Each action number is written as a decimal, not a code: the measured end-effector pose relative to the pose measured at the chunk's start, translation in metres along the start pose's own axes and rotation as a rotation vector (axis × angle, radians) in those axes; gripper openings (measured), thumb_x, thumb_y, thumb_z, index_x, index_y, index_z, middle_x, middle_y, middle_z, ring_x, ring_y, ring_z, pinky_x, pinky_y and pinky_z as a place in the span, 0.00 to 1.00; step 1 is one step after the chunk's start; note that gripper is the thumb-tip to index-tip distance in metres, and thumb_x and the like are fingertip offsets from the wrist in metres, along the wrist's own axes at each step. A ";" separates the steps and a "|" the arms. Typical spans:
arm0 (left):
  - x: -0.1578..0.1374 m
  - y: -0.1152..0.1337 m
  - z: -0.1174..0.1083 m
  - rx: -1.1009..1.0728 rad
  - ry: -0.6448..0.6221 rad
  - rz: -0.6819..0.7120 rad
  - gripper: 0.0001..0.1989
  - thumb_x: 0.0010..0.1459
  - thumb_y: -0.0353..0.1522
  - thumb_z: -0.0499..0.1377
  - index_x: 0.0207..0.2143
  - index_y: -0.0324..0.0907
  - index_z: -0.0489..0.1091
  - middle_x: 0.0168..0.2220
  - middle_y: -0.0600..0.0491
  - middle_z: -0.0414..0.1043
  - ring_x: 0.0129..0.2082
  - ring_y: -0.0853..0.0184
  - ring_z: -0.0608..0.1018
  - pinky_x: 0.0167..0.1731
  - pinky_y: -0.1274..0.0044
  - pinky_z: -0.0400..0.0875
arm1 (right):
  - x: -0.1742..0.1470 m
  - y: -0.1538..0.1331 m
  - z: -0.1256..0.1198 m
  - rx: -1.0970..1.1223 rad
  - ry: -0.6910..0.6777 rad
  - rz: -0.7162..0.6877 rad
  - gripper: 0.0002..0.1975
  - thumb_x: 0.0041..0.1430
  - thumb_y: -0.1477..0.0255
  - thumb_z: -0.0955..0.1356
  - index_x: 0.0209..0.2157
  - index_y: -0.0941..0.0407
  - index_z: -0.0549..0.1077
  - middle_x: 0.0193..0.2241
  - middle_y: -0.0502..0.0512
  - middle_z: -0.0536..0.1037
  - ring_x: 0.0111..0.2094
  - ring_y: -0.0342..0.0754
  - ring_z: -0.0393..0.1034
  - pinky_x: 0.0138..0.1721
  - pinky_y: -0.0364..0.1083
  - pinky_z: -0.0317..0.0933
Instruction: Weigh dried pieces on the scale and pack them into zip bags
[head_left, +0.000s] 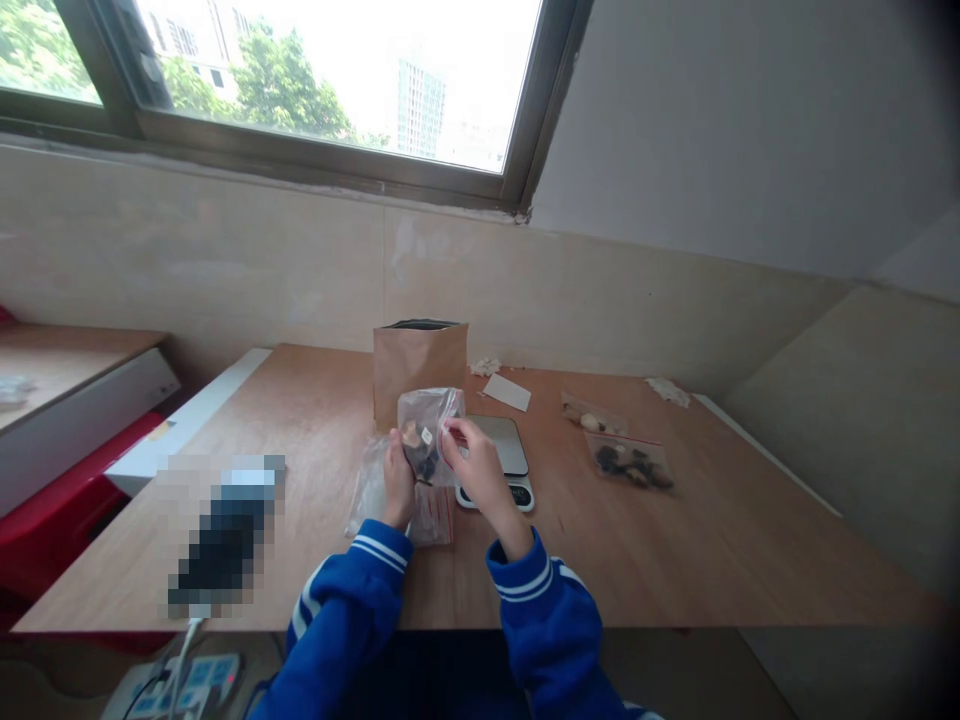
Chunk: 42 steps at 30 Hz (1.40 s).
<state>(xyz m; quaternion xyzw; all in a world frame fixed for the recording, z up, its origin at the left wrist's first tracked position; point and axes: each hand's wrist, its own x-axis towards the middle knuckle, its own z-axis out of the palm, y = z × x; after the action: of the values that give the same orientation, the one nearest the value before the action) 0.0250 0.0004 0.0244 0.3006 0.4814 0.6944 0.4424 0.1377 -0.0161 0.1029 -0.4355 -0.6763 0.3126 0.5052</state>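
Observation:
Between my two hands, raised over the table, is a clear zip bag [429, 408] with dark and light brown pieces and a small white bit inside. My left hand [399, 478] grips the bag's lower left side. On the right edge, beside the red zip strip, the fingers of my right hand [474, 462] are pinched together on the bag. Beneath lie more clear zip bags [365, 492], partly hidden by my left hand. A kitchen scale [510, 445] with a silver plate stands just behind my right hand, which covers part of it.
A brown paper bag [412, 365] stands open-topped at the back. To the right lie a zip bag of dark pieces [634, 462] and another with pale pieces [592, 415]. A white card [508, 392] lies behind the scale. A blurred phone-like object [229, 535] with a cable is at left.

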 end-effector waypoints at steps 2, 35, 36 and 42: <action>0.001 -0.005 -0.001 -0.012 0.050 0.019 0.25 0.59 0.51 0.51 0.32 0.38 0.71 0.32 0.48 0.76 0.32 0.65 0.77 0.34 0.75 0.71 | 0.006 0.013 0.005 -0.047 -0.073 0.007 0.09 0.58 0.69 0.66 0.38 0.55 0.76 0.36 0.54 0.79 0.37 0.49 0.74 0.41 0.47 0.68; 0.007 -0.017 -0.012 -0.157 0.164 -0.210 0.23 0.58 0.49 0.55 0.31 0.37 0.73 0.17 0.57 0.67 0.11 0.73 0.64 0.10 0.81 0.55 | 0.030 0.037 0.025 0.179 0.046 0.175 0.14 0.54 0.62 0.68 0.36 0.58 0.75 0.37 0.59 0.81 0.38 0.52 0.76 0.42 0.49 0.67; 0.006 -0.016 -0.011 -0.178 0.155 -0.239 0.23 0.57 0.50 0.56 0.31 0.37 0.72 0.16 0.57 0.66 0.11 0.74 0.64 0.09 0.82 0.53 | 0.031 0.035 0.027 0.170 0.050 0.158 0.13 0.55 0.62 0.68 0.36 0.58 0.75 0.36 0.58 0.81 0.38 0.52 0.76 0.43 0.49 0.67; 0.003 -0.006 -0.009 -0.278 0.159 -0.300 0.24 0.58 0.49 0.56 0.32 0.35 0.72 0.24 0.51 0.73 0.15 0.74 0.69 0.09 0.84 0.53 | 0.054 0.022 0.017 0.139 0.142 0.021 0.14 0.57 0.61 0.68 0.37 0.57 0.75 0.36 0.57 0.81 0.37 0.51 0.75 0.41 0.48 0.67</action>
<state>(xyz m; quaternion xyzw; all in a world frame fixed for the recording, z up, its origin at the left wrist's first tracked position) 0.0182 0.0007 0.0153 0.1061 0.4536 0.7019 0.5388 0.1215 0.0421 0.1006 -0.4273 -0.6111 0.3323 0.5775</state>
